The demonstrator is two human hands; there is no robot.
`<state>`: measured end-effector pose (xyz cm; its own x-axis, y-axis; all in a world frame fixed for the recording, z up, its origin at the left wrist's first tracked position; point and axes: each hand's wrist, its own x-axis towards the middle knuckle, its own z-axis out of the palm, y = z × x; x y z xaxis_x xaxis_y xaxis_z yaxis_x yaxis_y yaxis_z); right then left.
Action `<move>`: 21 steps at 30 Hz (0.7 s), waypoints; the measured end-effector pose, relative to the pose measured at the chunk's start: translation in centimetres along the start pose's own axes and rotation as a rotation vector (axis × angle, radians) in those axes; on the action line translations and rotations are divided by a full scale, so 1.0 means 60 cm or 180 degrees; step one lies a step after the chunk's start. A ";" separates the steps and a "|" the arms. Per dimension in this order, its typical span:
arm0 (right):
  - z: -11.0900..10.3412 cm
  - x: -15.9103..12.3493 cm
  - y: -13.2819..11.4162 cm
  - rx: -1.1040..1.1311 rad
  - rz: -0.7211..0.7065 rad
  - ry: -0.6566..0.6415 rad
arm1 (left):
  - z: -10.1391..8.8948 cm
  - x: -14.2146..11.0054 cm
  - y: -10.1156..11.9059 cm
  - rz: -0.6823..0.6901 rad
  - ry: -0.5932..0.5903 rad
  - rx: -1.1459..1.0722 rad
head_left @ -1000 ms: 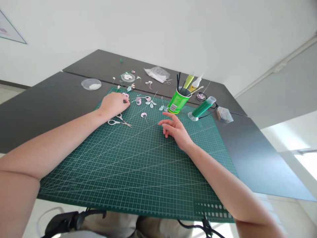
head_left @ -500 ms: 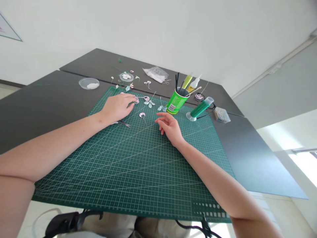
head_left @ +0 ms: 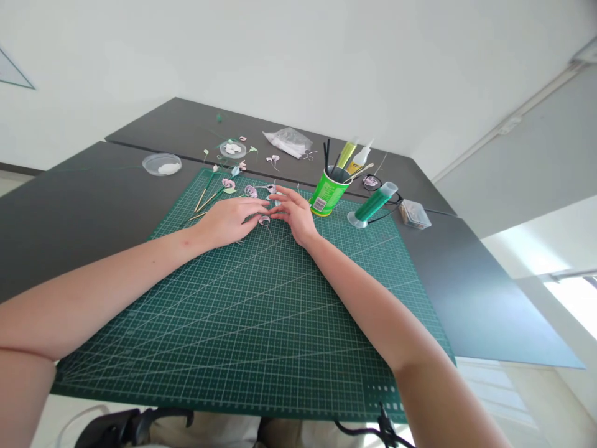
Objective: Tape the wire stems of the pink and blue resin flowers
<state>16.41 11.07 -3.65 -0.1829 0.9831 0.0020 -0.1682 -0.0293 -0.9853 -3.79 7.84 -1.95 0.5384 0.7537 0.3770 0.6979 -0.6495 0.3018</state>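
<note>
My left hand lies low over the green cutting mat, palm down with its fingers stretched toward the right. My right hand faces it, fingers spread and pointing left, the fingertips of both hands very close together. Just below those fingertips sits a small pink paper flower with a thin stem. Pale blue leaves show partly behind my right fingers. Another pink flower is beyond my left fingers. Whether any fingertip touches a piece is hard to see. Most of the scissors is hidden by my left hand.
A green can of tools stands right of my right hand, with a green wire spool and a clear box farther right. Shallow dishes, a plastic bag and several stemmed flowers lie toward the back and left.
My right hand has moved left, over the blue leaves. My left hand has come slightly nearer, uncovering flowers and sticks behind it and covering the scissors. The view has shifted slightly.
</note>
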 end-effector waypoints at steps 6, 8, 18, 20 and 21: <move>-0.009 0.008 0.002 -0.0174 0.0041 -0.0176 | 0.005 0.005 -0.001 -0.0368 0.0111 -0.0388; -0.008 0.014 0.004 -0.0441 0.0002 -0.0275 | 0.005 0.006 0.002 -0.0519 0.0114 -0.0515; 0.006 -0.049 0.011 -0.1699 -0.1579 -0.0021 | -0.003 0.007 0.009 -0.1217 0.0281 -0.2095; 0.013 -0.065 0.010 -0.1936 -0.1867 -0.0184 | -0.002 0.007 0.015 -0.1332 0.0230 -0.2620; 0.016 -0.071 0.010 -0.2039 -0.1985 -0.0252 | -0.001 0.007 0.018 -0.1331 0.0173 -0.2841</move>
<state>16.17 6.72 -4.08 -0.3093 0.7706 0.5573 0.3090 0.6357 -0.7074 -2.84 7.45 -1.39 0.2916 0.9487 0.1224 0.2025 -0.1863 0.9614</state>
